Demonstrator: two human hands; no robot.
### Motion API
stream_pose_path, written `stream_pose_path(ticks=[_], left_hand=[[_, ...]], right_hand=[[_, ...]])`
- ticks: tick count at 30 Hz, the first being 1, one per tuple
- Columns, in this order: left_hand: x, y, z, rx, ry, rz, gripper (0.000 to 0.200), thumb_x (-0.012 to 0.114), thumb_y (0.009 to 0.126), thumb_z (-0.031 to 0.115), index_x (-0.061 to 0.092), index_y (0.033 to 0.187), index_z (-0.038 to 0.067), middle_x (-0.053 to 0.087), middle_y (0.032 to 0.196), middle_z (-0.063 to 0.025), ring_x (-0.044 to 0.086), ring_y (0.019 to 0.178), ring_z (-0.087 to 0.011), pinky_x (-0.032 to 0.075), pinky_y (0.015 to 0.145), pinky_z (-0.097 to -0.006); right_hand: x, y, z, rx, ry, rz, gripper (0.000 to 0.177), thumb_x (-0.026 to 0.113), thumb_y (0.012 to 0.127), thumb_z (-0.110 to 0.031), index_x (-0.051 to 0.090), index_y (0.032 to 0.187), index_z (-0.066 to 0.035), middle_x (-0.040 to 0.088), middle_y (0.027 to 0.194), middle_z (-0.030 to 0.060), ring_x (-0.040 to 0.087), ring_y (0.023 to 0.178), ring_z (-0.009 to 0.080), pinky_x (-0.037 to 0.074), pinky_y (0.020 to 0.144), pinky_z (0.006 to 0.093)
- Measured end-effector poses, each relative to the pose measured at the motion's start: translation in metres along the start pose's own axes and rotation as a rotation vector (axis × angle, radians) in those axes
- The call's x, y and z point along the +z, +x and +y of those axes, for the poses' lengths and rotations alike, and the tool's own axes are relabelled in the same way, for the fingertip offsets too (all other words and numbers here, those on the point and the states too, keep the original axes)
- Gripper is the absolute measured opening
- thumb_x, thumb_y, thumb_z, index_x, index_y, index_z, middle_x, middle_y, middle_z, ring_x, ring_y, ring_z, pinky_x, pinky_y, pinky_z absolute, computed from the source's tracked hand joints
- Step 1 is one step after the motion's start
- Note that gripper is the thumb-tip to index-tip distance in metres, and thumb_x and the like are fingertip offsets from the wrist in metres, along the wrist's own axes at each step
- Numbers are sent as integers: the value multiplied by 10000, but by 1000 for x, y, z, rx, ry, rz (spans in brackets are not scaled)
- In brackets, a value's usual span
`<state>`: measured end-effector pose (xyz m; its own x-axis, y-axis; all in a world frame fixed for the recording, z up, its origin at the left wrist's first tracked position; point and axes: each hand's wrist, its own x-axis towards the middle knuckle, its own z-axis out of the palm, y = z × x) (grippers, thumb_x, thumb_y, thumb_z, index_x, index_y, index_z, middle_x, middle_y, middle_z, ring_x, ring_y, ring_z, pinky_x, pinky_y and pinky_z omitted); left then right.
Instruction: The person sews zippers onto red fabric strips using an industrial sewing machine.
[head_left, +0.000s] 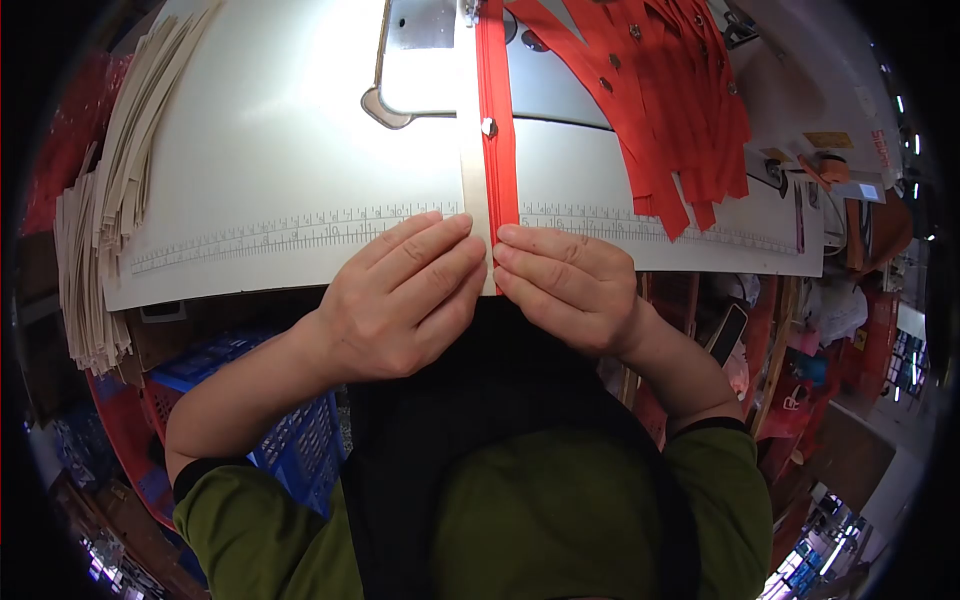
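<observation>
A red zipper (499, 180) with a metal slider runs lengthwise toward the metal part at the top edge. Along its left side lies a beige fabric strip (472, 165). Near the table's front edge, my left hand (405, 290) has its fingers together and closed on the beige strip. Opposite it, my right hand (570, 285) closes on the red zipper, fingertips at its right edge. Both thumbs are hidden underneath. The two hands almost meet at the strips.
A pile of red zippers (670, 110) lies on the right of the white table (270, 150), which has a printed ruler along its front. Beige strips (140, 130) hang over its left edge. A blue plastic crate (300, 455) stands below.
</observation>
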<state>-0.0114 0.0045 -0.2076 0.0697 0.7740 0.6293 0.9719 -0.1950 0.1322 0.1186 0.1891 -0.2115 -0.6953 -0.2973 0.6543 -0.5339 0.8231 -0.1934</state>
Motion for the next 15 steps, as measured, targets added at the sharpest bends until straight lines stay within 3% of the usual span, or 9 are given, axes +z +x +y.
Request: stream_pose_path(ticks=[8, 11, 15], left_hand=[[-10, 7, -5, -39, -95, -32, 196, 689, 730, 25, 687, 917, -31, 670, 1005, -159, 648, 1011, -318, 549, 859, -445], [-23, 20, -19, -75, -336, -223, 258, 696, 740, 45, 673, 990, -14, 657, 1024, -146, 636, 1025, -317, 542, 830, -425], [-10, 27, -57, -75, -65, -191, 295, 702, 734, 102, 649, 1002, -9, 636, 1055, -120, 606, 1059, -282, 508, 866, -378]], right_hand=[[-6, 10, 0, -26, -30, -7, 169, 695, 695, -34, 688, 859, 7, 690, 915, 113, 701, 900, 265, 601, 741, 329], [-8, 12, 0, -57, -55, -45, 163, 696, 696, -35, 689, 855, 0, 686, 907, 105, 701, 893, 256, 600, 734, 320], [-9, 16, 5, -166, -93, -93, 128, 659, 709, -61, 660, 824, -3, 671, 901, 102, 684, 909, 236, 578, 764, 288]])
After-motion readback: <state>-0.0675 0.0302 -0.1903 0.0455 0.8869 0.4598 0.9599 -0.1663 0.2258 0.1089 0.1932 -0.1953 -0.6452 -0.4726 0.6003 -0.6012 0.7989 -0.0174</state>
